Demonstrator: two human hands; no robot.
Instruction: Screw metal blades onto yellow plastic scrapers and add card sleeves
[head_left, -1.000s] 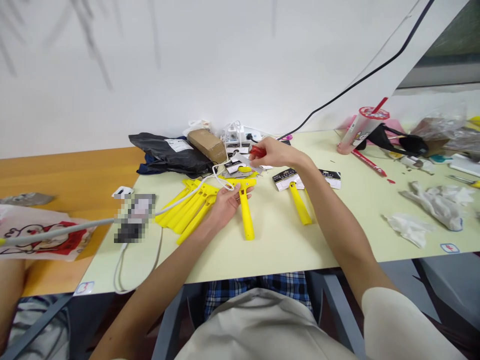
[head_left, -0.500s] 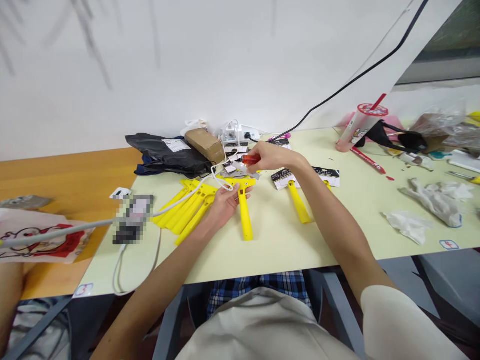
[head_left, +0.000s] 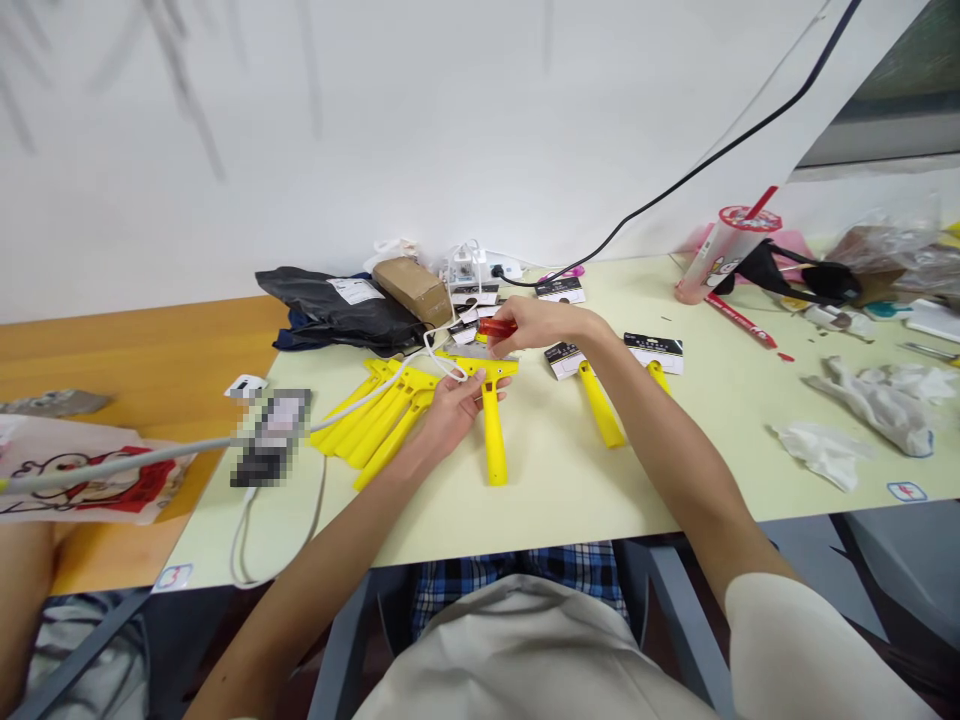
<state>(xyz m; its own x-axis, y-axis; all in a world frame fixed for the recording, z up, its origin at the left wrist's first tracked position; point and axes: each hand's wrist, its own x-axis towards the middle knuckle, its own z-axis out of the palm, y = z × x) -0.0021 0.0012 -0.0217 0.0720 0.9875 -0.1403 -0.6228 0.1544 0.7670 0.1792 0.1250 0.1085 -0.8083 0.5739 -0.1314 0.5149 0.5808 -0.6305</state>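
My left hand (head_left: 457,405) is closed around the head of a yellow scraper (head_left: 495,440), whose handle points toward me. A grey metal blade (head_left: 474,351) shows along the scraper's far edge. Just above that head, my right hand (head_left: 536,325) grips a red-handled screwdriver (head_left: 496,327); its tip is hidden. Left of my left hand, several yellow scrapers (head_left: 379,425) lie fanned out on the table. Beyond my right wrist are a yellow scraper with a black-and-white card (head_left: 600,405) and another carded one (head_left: 657,362), partly covered by my forearm.
A white cable (head_left: 352,405) crosses the scrapers on the left, near a phone-like device (head_left: 271,437). A black plastic bag (head_left: 337,305), brown box (head_left: 412,288) and power strip (head_left: 480,266) sit at the back. A drink cup (head_left: 724,255) and crumpled tissues (head_left: 821,450) are on the right.
My right hand has turned slightly, and the red handle now lies flatter, a little further left. My left hand keeps its hold on the scraper. The whole view has shifted slightly.
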